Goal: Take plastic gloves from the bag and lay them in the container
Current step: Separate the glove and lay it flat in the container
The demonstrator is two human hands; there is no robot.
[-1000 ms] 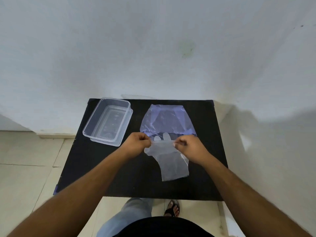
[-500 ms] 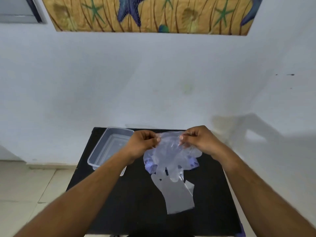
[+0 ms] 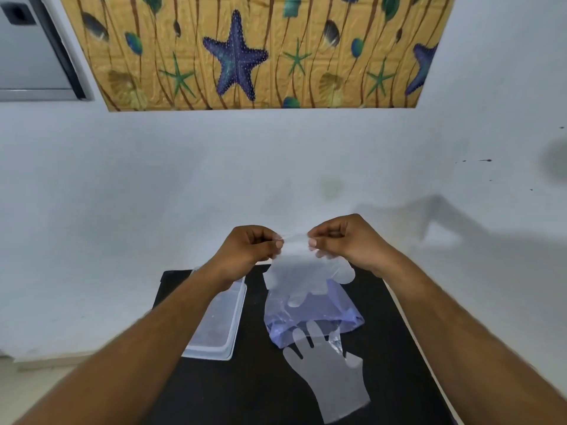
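My left hand (image 3: 250, 245) and my right hand (image 3: 340, 239) pinch the cuff of a clear plastic glove (image 3: 302, 276) between them and hold it up in the air, fingers hanging down. Below it a bluish plastic bag (image 3: 310, 314) lies on the black table (image 3: 254, 388). A second clear glove (image 3: 329, 372) lies flat on the table in front of the bag, its fingertips at the bag's mouth. The clear rectangular container (image 3: 216, 323) stands left of the bag, partly hidden by my left forearm.
The small black table stands against a white wall (image 3: 153, 185). A starfish-patterned panel (image 3: 254, 50) hangs high on the wall. Tiled floor (image 3: 27, 384) shows to the left of the table.
Both hands have lifted a glove from the table up into the air, well above the bag. The camera has tilted upward, bringing the wall panel into view.
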